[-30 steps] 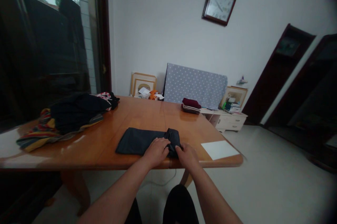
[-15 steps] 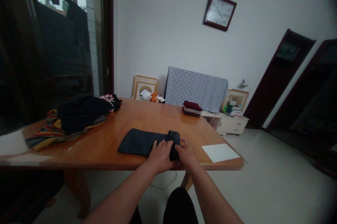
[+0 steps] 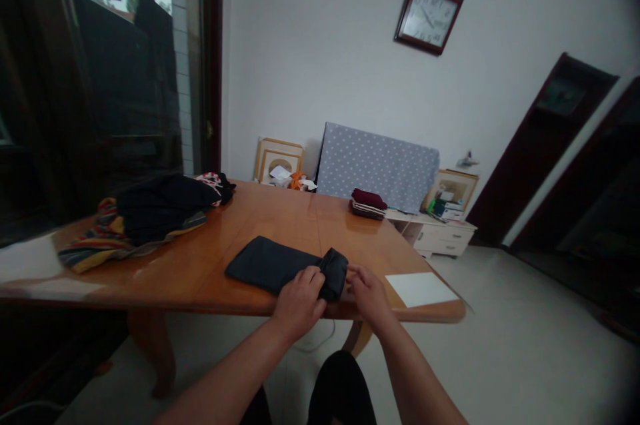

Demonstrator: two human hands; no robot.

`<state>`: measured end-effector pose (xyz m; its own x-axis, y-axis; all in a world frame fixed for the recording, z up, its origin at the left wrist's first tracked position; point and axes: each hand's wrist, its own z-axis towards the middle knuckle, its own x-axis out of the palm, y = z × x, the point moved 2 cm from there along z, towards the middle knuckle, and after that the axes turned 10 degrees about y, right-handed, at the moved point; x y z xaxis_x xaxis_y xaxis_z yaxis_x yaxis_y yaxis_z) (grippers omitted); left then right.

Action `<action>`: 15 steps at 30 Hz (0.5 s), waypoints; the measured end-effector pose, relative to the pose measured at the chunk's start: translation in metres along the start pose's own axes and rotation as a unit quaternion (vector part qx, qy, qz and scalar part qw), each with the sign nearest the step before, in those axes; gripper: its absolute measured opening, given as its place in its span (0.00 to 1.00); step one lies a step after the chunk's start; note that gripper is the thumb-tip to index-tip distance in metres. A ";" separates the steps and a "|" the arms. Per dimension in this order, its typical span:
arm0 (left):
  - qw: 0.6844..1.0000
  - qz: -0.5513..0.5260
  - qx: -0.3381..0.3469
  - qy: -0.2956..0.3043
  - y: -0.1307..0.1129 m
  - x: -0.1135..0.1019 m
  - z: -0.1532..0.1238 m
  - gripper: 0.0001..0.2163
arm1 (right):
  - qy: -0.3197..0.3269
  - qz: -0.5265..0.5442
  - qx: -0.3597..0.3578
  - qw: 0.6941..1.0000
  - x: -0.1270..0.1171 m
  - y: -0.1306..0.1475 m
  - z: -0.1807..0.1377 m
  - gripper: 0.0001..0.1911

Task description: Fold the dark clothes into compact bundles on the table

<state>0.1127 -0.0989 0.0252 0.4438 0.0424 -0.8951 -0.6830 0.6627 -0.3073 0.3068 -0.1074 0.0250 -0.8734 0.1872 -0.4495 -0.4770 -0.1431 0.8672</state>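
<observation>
A dark folded garment (image 3: 270, 263) lies on the wooden table (image 3: 210, 258) near its front edge, with its right end rolled up into a thick bundle. My left hand (image 3: 299, 301) has its fingers curled over the near side of that rolled end. Just to the right, my right hand (image 3: 366, 290) pinches the roll's right edge with its fingertips. Both forearms reach in from below.
A heap of dark and striped clothes (image 3: 145, 212) lies at the table's left. A small folded stack with a maroon top (image 3: 367, 203) sits at the far edge. A white sheet (image 3: 421, 288) lies at the right corner. A clock (image 3: 428, 16) hangs on the wall.
The rolled end of the garment has turned a little further left and grown thicker. My left hand's fingers have curled tighter on it, and my right hand has slid slightly right.
</observation>
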 end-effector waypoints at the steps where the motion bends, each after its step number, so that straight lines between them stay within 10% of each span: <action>1: 1.000 -0.002 0.002 0.004 0.001 -0.001 -0.002 0.17 | 0.002 -0.068 -0.036 0.997 -0.005 -0.001 -0.001 0.26; 6: 0.999 -0.024 0.031 0.028 0.012 -0.009 -0.016 0.16 | 0.065 -0.316 -0.123 0.938 -0.013 -0.002 0.002 0.42; 15: 0.997 -0.028 0.056 0.041 0.044 -0.037 -0.018 0.19 | 0.078 -0.400 -0.144 0.902 0.010 0.013 -0.004 0.22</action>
<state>0.0555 -0.0842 0.0393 0.4277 -0.0561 -0.9022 -0.5873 0.7415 -0.3246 0.2916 -0.1118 0.0310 -0.2311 0.2065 -0.9508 -0.9465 -0.2740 0.1705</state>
